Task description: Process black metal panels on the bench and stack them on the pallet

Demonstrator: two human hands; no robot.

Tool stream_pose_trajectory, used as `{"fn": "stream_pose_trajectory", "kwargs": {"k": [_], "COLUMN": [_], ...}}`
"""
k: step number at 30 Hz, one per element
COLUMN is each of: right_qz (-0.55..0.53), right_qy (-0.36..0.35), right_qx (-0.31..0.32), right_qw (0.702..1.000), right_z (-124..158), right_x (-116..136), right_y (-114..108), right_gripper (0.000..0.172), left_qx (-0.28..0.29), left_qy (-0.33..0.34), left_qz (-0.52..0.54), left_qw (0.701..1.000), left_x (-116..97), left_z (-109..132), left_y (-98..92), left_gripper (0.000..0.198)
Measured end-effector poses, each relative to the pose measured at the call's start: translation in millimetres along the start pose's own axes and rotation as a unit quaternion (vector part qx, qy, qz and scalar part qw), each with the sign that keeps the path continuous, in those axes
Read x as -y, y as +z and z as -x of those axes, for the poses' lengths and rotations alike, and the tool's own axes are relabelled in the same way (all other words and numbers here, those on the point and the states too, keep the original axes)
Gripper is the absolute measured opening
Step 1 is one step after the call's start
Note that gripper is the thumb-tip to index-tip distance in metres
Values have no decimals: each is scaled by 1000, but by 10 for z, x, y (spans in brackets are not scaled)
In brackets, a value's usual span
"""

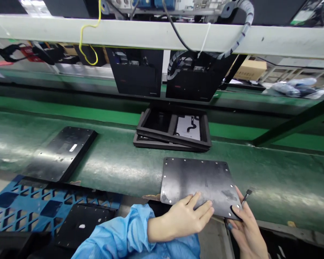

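Observation:
A dark metal plate (197, 178) with small holes along its edges lies on the green conveyor belt (118, 162) in front of me. My left hand (186, 217), in a blue sleeve, rests flat on the plate's near edge with fingers stretched out. My right hand (245, 226) grips the plate's near right corner, thumb on top, and also holds a small dark tool (246, 196) that sticks up between its fingers.
A stack of black frames (172, 131) lies just beyond the plate. Another black plate (62, 153) lies on the belt to the left. A blue pallet (24, 207) holds a further black plate (83, 223) at lower left. Black units (137, 72) hang under a white rail.

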State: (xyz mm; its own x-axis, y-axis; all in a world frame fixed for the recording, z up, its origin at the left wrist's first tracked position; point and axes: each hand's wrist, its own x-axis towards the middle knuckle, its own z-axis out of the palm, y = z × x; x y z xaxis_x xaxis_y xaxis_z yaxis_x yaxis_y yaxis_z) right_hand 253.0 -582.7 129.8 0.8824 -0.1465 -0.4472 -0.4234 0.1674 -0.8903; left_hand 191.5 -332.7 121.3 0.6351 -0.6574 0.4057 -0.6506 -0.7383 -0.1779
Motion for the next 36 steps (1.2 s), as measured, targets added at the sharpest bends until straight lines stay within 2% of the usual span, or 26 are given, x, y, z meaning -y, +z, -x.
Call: {"fn": "stream_pose_trajectory", "kwargs": {"k": [6, 10, 16, 19, 20, 22, 24, 26, 27, 30, 32, 34, 36], "right_qz": [-7, 6, 20, 47, 59, 80, 91, 106, 127, 235, 303, 357, 404], "right_qy": [-2, 2, -4, -6, -29, -129, -258, -315, -303, -190, -140, -143, -164], "right_qx": [7, 0, 3, 0, -17, -90, -177, -223, -223, -170, -128, -114, -125], "right_qw": [1000, 1000, 1000, 999, 998, 984, 945, 916, 918, 938, 934, 916, 891], "right_z": [-66, -103, -172, -190, -175, -102, 2, 77, 83, -49, -208, -332, -358], "right_x": [34, 64, 99, 109, 132, 216, 326, 403, 410, 274, 95, -76, -187], "right_y": [76, 117, 139, 80, 38, -81, -224, -348, -391, -409, -334, -216, -92], "right_gripper": [99, 97, 102, 95, 89, 72, 57, 53, 55, 66, 75, 78, 76], "left_qx": [-57, -62, -20, -34, -36, -35, -44, -74, -86, -77, -45, -23, -21], "left_qy": [-49, -57, -52, -60, -60, -61, -76, -121, -160, -323, -419, -460, -466], "left_qz": [-1, 17, 59, 63, 66, 83, 123, 171, 190, 192, 158, 138, 145], "left_qw": [997, 996, 997, 996, 995, 994, 989, 975, 965, 923, 893, 877, 872], "left_x": [-46, -19, -7, -30, -33, -22, 17, 81, 118, 220, 252, 240, 195], "left_z": [15, -9, -36, -22, -21, -29, -37, -11, 26, 253, 463, 651, 768], "left_y": [118, 189, 322, 355, 349, 302, 217, 128, 97, 111, 204, 319, 411], "left_gripper": [40, 38, 39, 35, 34, 33, 32, 33, 33, 42, 60, 78, 83]}}
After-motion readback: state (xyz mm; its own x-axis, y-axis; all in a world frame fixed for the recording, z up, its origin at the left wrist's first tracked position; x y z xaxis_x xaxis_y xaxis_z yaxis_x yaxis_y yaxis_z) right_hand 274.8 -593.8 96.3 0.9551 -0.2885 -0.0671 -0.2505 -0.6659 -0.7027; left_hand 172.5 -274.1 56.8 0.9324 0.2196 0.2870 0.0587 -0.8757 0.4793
